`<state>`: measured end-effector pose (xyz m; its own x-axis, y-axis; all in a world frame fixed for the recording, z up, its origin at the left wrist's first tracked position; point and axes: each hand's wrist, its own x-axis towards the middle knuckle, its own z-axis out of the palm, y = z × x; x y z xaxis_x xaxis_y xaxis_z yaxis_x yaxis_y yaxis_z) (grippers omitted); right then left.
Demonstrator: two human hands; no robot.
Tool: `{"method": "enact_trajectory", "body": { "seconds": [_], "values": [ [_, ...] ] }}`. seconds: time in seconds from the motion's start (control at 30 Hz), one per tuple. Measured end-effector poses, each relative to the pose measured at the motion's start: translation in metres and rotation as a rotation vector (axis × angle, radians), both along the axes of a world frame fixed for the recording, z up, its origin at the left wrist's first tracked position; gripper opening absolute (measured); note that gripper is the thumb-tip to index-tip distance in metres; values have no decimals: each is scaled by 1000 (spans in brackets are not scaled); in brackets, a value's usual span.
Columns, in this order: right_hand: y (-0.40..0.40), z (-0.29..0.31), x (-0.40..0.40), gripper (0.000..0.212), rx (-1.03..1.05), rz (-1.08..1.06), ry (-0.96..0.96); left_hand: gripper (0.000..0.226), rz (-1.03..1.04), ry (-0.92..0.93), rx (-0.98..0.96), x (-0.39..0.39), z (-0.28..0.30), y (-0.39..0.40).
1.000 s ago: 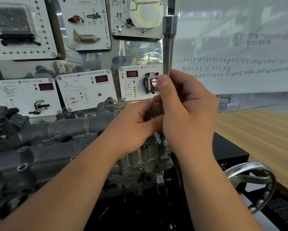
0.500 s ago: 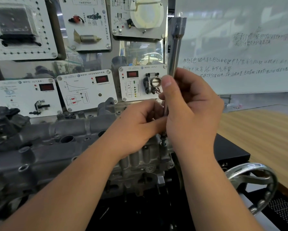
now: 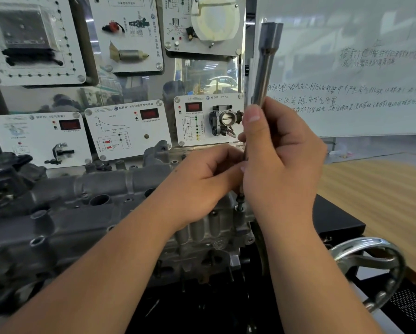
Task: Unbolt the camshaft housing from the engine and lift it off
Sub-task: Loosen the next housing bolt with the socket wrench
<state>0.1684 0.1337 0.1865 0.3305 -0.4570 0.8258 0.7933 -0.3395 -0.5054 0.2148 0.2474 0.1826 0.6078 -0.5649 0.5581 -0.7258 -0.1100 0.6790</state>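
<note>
The grey camshaft housing [image 3: 86,201] lies across the top of the engine, from the left edge to the middle of the view. A long steel extension bar [image 3: 266,63] stands nearly upright over its right end, its top leaning slightly right. My right hand [image 3: 281,162] grips the bar's lower half. My left hand [image 3: 202,182] pinches the bar low down, just left of the right hand. Below both hands a dark bit meets a bolt [image 3: 240,206] at the housing's right corner.
Sensor display boards [image 3: 127,128] stand upright just behind the engine. A whiteboard [image 3: 346,75] fills the upper right. A chrome handwheel [image 3: 370,266] sticks out at the lower right, beside a black box [image 3: 334,225] and a wooden tabletop [image 3: 383,201].
The bar's top has tilted from upright to slightly right. Both hands stay on it and have shifted a little to the right.
</note>
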Motion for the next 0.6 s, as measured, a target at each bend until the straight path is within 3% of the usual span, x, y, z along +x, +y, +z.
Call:
{"method": "enact_trajectory", "body": {
  "seconds": [0.17,0.33,0.43,0.5,0.6],
  "values": [
    [-2,2,0,17,21,67,6,15,3,-2,7,0,0,-1],
    [0,1,0,20,28,40,8,35,57,-26,2,-1,0,0],
    [-1,0,-1,11,21,17,3,18,38,8,-16,-1,1,0],
    [-4,1,0,22,-7,30,14,21,28,34,-4,-3,2,-1],
    [-6,1,1,19,7,76,39,22,35,22,17,-3,3,-1]
  ]
}}
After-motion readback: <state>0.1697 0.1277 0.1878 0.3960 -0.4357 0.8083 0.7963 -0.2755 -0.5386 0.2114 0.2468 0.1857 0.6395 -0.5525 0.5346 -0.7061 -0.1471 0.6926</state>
